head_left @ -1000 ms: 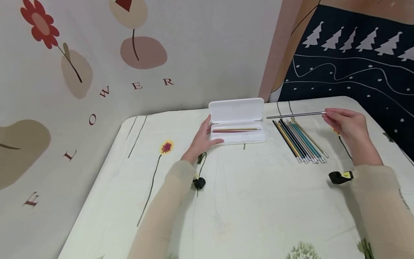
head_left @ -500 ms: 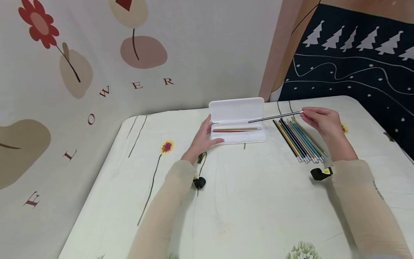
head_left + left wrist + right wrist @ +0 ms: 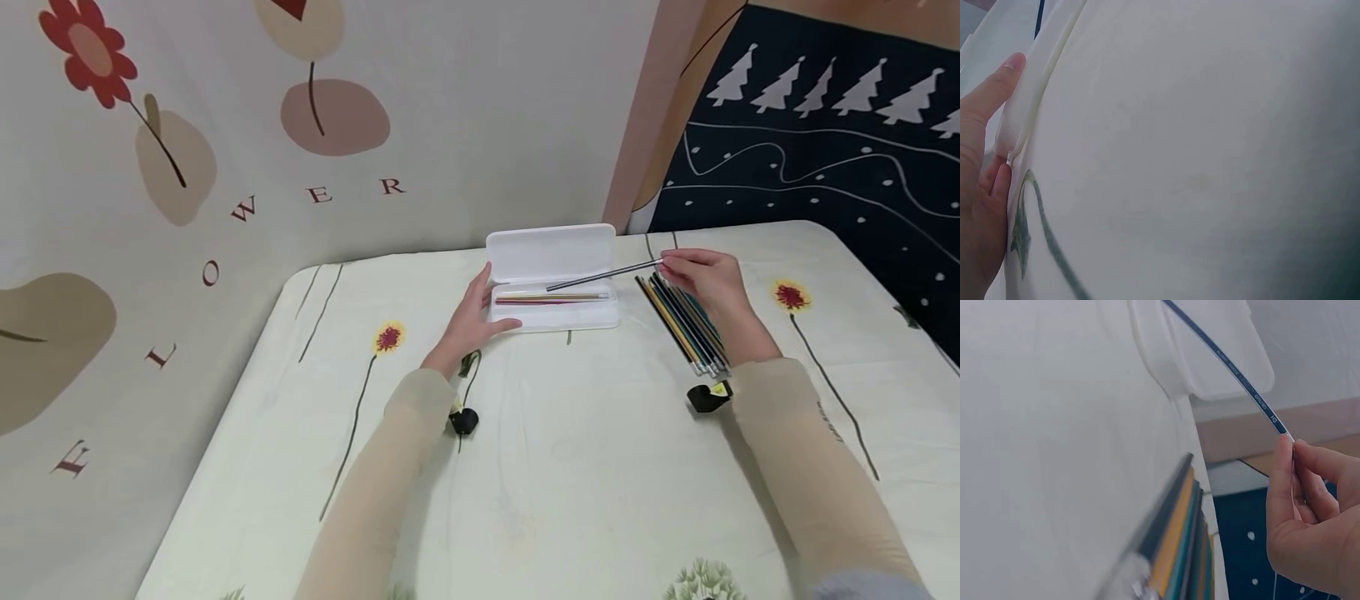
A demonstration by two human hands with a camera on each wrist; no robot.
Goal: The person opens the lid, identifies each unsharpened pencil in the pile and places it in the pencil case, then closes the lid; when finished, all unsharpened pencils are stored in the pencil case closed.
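"What do you see from the head camera?"

"A white, rectangular plastic pencil case point(image 3: 555, 320), lid raised, at the far side of a pale flower-printed tablecloth point(image 3: 570, 467). The left hand point(image 3: 467, 321) holds its left end, thumb at the front edge."

"And the right hand point(image 3: 708, 283)?"

"Fingertips pinching one end of a slim, dark wooden pencil point(image 3: 604, 274). It slants down to the left, far end over the case; I can't tell whether it touches anything. A gold-coloured pencil and a red pencil point(image 3: 532, 302) lie inside, lengthwise. Under the right hand, black, yellow and teal pencils point(image 3: 671, 321) lie side by side on the cloth."

"At the left wrist?"

"Thumb over the case's rim, two fingertips by its corner: a narrow hold on the wall. A green printed stem curves just beside."

"The right wrist?"

"Thumb and fingers close together on the dark pencil, pale lettering along its side. The loose row shows below, blurred nearest the camera."
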